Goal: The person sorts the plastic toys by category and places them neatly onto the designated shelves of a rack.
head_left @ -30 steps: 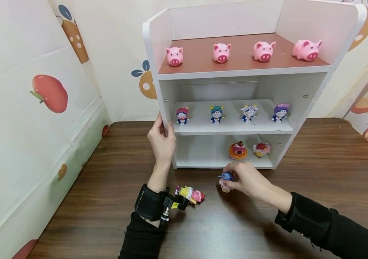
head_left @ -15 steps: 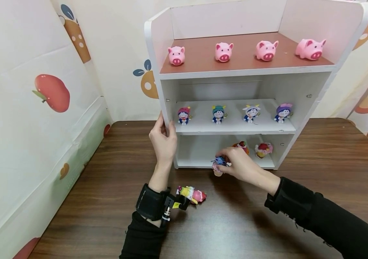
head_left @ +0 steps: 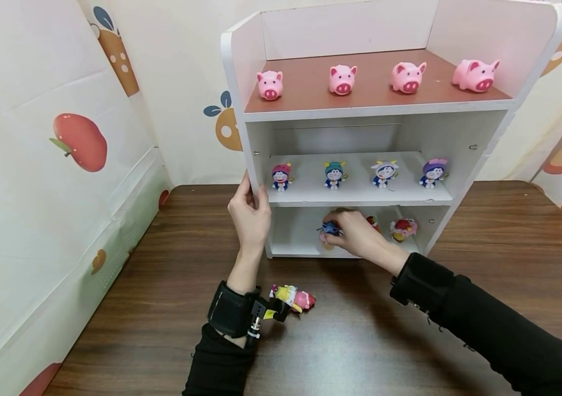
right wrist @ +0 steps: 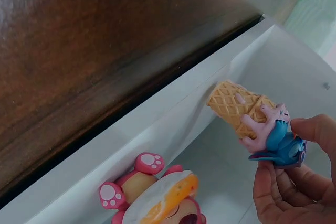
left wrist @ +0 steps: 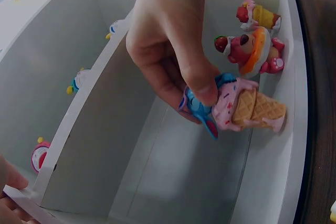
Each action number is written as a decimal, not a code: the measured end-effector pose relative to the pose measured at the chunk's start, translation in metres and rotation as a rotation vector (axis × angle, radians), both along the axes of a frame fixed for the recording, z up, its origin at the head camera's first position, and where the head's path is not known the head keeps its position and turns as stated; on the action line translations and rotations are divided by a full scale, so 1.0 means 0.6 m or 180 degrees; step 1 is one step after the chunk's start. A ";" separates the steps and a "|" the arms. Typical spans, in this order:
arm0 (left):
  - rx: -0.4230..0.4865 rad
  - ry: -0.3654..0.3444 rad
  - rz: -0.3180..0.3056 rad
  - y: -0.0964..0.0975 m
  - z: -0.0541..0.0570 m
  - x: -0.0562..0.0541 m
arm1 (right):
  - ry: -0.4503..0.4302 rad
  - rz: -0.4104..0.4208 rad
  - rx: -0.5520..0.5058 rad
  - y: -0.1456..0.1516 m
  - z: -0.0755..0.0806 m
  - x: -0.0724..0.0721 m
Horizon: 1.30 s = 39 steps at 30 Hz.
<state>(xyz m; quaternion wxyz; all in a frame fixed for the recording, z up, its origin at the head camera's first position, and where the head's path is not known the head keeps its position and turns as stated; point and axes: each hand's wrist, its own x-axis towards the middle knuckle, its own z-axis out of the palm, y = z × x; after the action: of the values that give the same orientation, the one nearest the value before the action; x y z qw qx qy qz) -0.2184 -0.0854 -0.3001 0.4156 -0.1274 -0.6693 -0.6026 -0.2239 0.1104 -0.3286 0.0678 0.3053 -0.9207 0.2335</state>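
Note:
My right hand [head_left: 360, 234] pinches a blue figurine in a pink ice-cream cone [left wrist: 236, 106] by its blue head, between thumb and fingers. The cone points down at the front of the bottom shelf [head_left: 293, 234]; whether it touches the shelf I cannot tell. Just right of it, partly behind my hand in the head view, is a pink bear figurine with an orange ring [left wrist: 257, 51]. A pink figurine in a yellow cup [head_left: 403, 229] stands farther right. My left hand [head_left: 251, 217] grips the left side panel of the white shelf unit [head_left: 355, 110].
Several pink pig figurines [head_left: 342, 80] line the brown top shelf. Several small figurines in coloured hats [head_left: 333, 175] stand along the middle shelf. A yellow and pink figurine [head_left: 293, 297] lies on the wooden table [head_left: 340, 341] beside my left wrist.
My right hand has carried the blue cone figurine from above the table, up and leftward, into the bottom shelf. My left hand keeps its grip on the side panel.

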 end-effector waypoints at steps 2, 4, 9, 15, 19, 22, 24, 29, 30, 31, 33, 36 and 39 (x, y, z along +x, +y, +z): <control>-0.0025 0.0002 0.0022 0.000 -0.001 0.000 | -0.0008 -0.0002 0.0034 -0.001 0.000 -0.004; -0.0041 0.0007 0.0030 0.000 -0.001 0.000 | 0.0012 0.0007 0.0043 -0.002 0.000 -0.008; -0.0065 -0.0005 0.0043 0.001 -0.001 0.001 | 0.0042 0.0019 0.0029 -0.005 0.000 -0.014; -0.0052 0.0005 0.0028 0.001 -0.001 0.002 | -0.0002 -0.0017 0.0067 -0.008 -0.003 -0.018; -0.0058 -0.0005 0.0031 0.002 0.000 0.003 | -0.0014 -0.0024 0.0072 -0.008 -0.005 -0.018; -0.0060 -0.0010 0.0028 0.002 0.000 0.003 | -0.0052 -0.0041 0.0071 -0.007 -0.006 -0.018; -0.0059 -0.0007 0.0025 0.002 0.000 0.003 | -0.0061 -0.0045 0.0081 -0.007 -0.006 -0.017; -0.0039 -0.0005 0.0014 0.001 -0.001 0.002 | -0.0071 -0.0125 0.0083 -0.004 -0.006 -0.012; -0.0040 -0.0004 0.0016 0.001 -0.002 0.002 | -0.0056 -0.0150 0.0073 -0.002 -0.005 -0.010; -0.0045 -0.0005 0.0022 0.001 -0.002 0.002 | -0.0032 -0.0169 0.0047 -0.001 -0.005 -0.007; -0.0049 0.0004 0.0019 0.001 -0.002 0.001 | 0.0054 -0.0198 -0.0018 0.003 -0.004 -0.001; -0.0056 0.0011 0.0024 0.001 -0.002 0.000 | 0.0266 -0.0214 -0.0123 0.010 -0.002 0.011; -0.0047 0.0013 0.0022 -0.001 -0.002 -0.001 | 0.0485 -0.0239 -0.0197 0.019 0.001 0.030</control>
<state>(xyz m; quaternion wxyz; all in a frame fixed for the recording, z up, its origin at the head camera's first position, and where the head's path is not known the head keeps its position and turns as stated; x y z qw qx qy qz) -0.2188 -0.0859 -0.3015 0.4180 -0.1294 -0.6733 -0.5960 -0.2059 0.1219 -0.3281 0.1557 0.2853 -0.9160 0.2352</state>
